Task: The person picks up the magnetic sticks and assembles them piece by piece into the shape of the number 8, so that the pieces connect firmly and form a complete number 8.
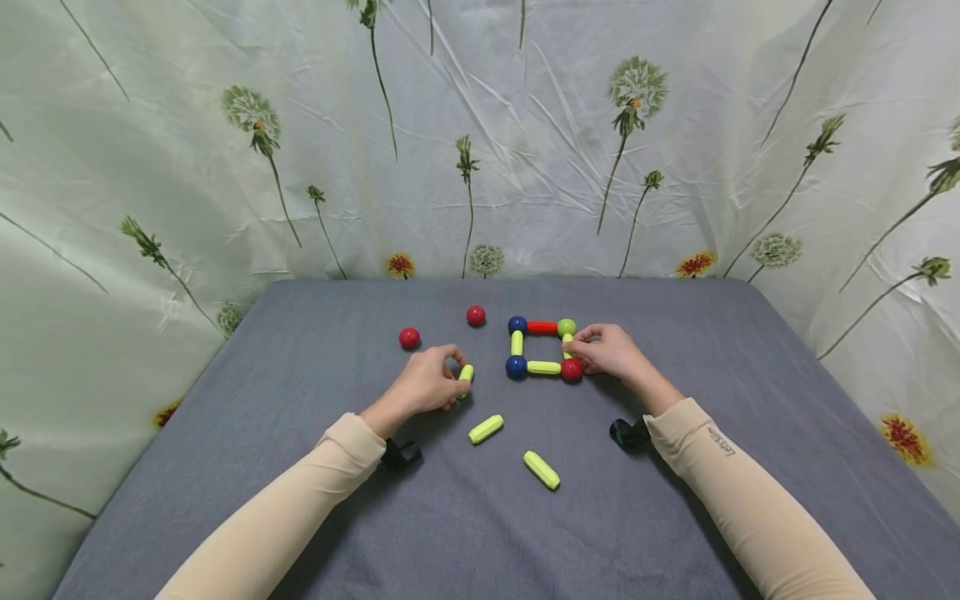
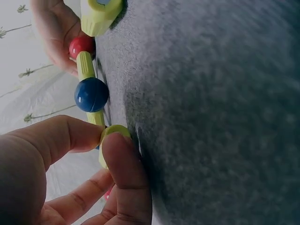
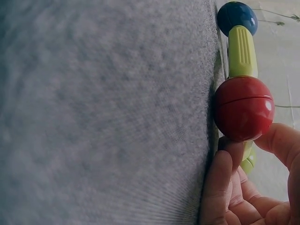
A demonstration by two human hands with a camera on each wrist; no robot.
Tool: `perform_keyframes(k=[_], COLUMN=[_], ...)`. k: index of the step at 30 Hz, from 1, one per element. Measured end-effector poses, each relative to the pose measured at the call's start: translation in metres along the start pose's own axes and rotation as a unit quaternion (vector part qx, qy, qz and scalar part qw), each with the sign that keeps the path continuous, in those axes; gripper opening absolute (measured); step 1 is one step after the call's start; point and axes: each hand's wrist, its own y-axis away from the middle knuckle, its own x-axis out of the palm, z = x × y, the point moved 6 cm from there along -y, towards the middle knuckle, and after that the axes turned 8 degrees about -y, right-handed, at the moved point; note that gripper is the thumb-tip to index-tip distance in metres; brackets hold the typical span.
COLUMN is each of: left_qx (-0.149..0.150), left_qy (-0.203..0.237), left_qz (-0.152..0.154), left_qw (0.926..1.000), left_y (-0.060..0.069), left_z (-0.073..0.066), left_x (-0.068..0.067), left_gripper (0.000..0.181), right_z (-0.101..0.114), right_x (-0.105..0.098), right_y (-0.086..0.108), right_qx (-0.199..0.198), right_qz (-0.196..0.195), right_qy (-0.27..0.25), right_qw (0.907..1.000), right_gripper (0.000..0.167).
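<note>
Head view alone: full square [image 1: 542, 328]; right hand [image 1: 613, 353] pinches side [image 1: 567, 339], left hand [image 1: 423, 382] loose rod [image 1: 467, 372].

Shows red on three balls [image 1: 409, 337], blue on two balls [image 1: 516, 367], lime on one ball [image 1: 567, 327]. Reads yellow-green on six sticks [image 1: 542, 471], red on one stick [image 1: 542, 328]. Carries beige on both sleeves [image 1: 738, 500], plain grey on tablecloth [image 1: 420, 533], dandelion print [image 1: 637, 86] on whitish backdrop [image 1: 315, 100].

On the grey cloth-covered table [image 1: 337, 312], a square of coloured plastic rods and balls [image 1: 543, 367] lies right of the head frame's centre. Two round red plastic balls [image 1: 409, 338] lie left of it; two loose yellow-green ribbed plastic rods [image 1: 486, 429] lie before it, lower centre.
</note>
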Motion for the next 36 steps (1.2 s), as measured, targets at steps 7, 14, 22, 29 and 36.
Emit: perform_keyframes(k=[7,14,22,29,36], left_qx=[0.003,-0.006,-0.031,-0.043,-0.038], left_qy=[0.026,0.103,0.168,0.193,0.221], left_qz=[0.005,0.026,0.065,0.092,0.109], left_qw=[0.9997,0.9944,0.9832,0.9758,0.9686], left_y=[-0.004,-0.008,-0.011,-0.01,-0.009], left_z=[-0.008,-0.016,-0.022,-0.028,-0.034], left_x=[0.001,0.007,0.02,0.031,0.039], left_gripper=[0.025,0.025,0.027,0.028,0.028], right_z=[0.002,0.001,0.0,-0.001,0.0], right_x=[-0.001,-0.002,-0.001,-0.001,-0.001], right_y=[-0.001,-0.004,-0.007,-0.009,-0.008], right_qx=[0.003,0.003,0.002,0.0,0.004], right_qz=[-0.002,-0.002,0.002,0.002,0.003], right_qy=[0.004,0.001,-0.014,-0.014,-0.011], right_qw=[1.0,1.0,0.9999,0.9999,0.9999], right_gripper=[0.042,0.042,0.041,0.04,0.041])
